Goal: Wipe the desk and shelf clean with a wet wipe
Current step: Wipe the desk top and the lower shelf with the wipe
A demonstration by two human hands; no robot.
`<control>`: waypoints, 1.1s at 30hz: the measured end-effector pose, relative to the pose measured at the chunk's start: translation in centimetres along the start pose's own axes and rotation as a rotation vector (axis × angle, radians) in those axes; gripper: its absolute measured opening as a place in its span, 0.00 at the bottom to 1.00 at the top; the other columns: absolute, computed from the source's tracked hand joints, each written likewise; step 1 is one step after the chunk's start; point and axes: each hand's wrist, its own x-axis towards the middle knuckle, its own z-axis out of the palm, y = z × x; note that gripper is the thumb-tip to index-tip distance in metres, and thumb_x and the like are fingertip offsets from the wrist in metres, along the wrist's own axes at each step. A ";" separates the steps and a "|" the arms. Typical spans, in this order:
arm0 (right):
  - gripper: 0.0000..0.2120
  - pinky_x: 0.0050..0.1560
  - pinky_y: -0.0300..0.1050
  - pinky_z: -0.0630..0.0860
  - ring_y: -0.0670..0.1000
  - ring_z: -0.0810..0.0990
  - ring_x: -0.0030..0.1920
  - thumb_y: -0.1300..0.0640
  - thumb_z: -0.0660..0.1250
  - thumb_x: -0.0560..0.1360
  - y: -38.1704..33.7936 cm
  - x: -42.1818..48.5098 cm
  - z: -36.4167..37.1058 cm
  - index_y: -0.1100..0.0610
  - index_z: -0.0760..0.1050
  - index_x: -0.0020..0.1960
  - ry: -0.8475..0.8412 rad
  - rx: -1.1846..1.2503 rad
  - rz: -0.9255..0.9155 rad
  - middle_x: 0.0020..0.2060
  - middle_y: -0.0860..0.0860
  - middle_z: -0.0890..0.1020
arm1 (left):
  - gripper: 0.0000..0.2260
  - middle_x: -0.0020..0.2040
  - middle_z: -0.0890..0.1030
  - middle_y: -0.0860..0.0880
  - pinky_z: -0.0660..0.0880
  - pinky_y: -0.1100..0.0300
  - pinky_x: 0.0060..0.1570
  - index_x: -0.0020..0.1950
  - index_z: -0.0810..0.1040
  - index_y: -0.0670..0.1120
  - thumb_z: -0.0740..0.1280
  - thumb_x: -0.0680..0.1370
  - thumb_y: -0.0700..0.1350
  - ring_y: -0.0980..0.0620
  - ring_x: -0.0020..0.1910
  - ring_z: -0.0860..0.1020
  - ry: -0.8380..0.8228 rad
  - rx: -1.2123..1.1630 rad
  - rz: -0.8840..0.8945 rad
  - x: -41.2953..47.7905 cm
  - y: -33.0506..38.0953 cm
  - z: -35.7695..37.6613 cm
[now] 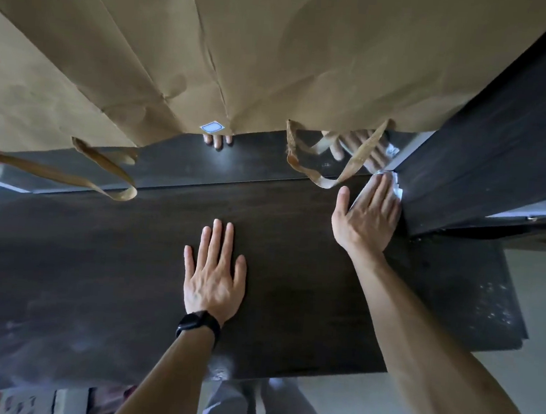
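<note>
Pressing wet wipe point(396, 184) flat, right hand point(368, 216) points forward.

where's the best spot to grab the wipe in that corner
Probably pinch the crumpled white edge of the wipe that shows past the fingertips of the right hand. Come from the open desk side, on the left. The wipe is pressed flat into the corner, and the upright panel blocks its right side, so only that bunched edge gives something to pinch.
</note>
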 end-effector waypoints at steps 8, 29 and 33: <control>0.34 0.77 0.55 0.51 0.55 0.53 0.78 0.40 0.44 0.81 0.7 -5.0 -0.1 0.62 0.49 0.79 0.028 0.002 0.168 0.78 0.57 0.55 | 0.29 0.82 0.42 0.56 0.42 0.46 0.79 0.82 0.43 0.55 0.45 0.82 0.59 0.55 0.80 0.41 -0.014 0.016 0.009 -0.2 0.0 -0.2; 0.30 0.77 0.54 0.51 0.52 0.52 0.79 0.44 0.42 0.83 2.1 -4.9 0.1 0.58 0.48 0.80 0.028 -0.033 0.035 0.79 0.54 0.54 | 0.28 0.81 0.39 0.55 0.39 0.43 0.78 0.82 0.41 0.54 0.44 0.83 0.58 0.55 0.80 0.38 -0.030 -0.001 0.031 0.0 0.0 -0.3; 0.29 0.73 0.56 0.59 0.57 0.60 0.75 0.44 0.43 0.83 7.0 -13.7 -1.0 0.57 0.49 0.80 0.042 -0.042 0.284 0.78 0.56 0.59 | 0.28 0.82 0.40 0.54 0.41 0.42 0.78 0.82 0.42 0.53 0.47 0.83 0.57 0.53 0.80 0.39 -0.048 0.001 0.021 0.0 0.1 -0.4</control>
